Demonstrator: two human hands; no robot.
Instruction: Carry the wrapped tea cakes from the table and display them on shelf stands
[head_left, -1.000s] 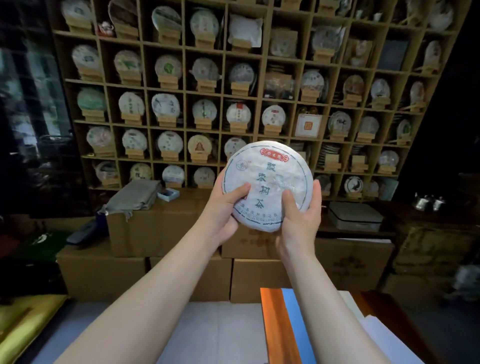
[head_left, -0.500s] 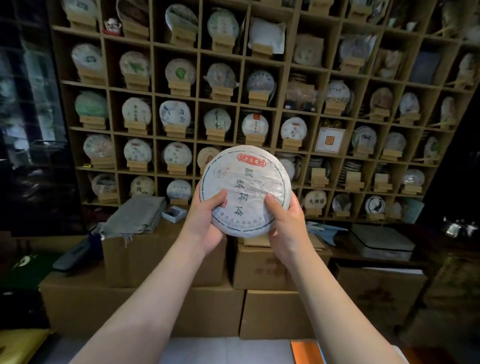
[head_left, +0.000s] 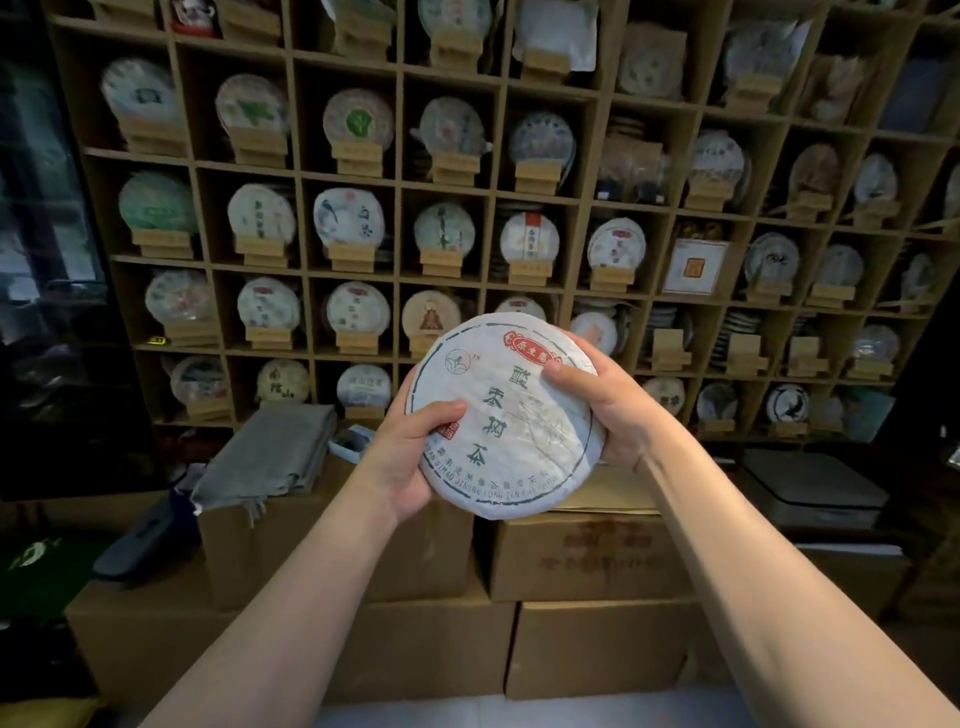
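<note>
I hold a round tea cake wrapped in white paper with a red label and green characters, its face toward me, in front of the shelf wall. My left hand grips its lower left edge, thumb across the face. My right hand grips its upper right edge, thumb on the face. The wooden shelf grid behind is full of wrapped cakes on small wooden stands. Several stands at the right of the lower rows show no cake on their front.
Stacked cardboard boxes stand between me and the shelf's base. A folded grey cloth and a small blue box lie on the left box. A dark flat case sits at the right. A dark glass cabinet stands left.
I have come closer to the shelf, which now fills the view. The cake has tilted clockwise and my right hand has shifted from its lower edge up to its upper right edge.
</note>
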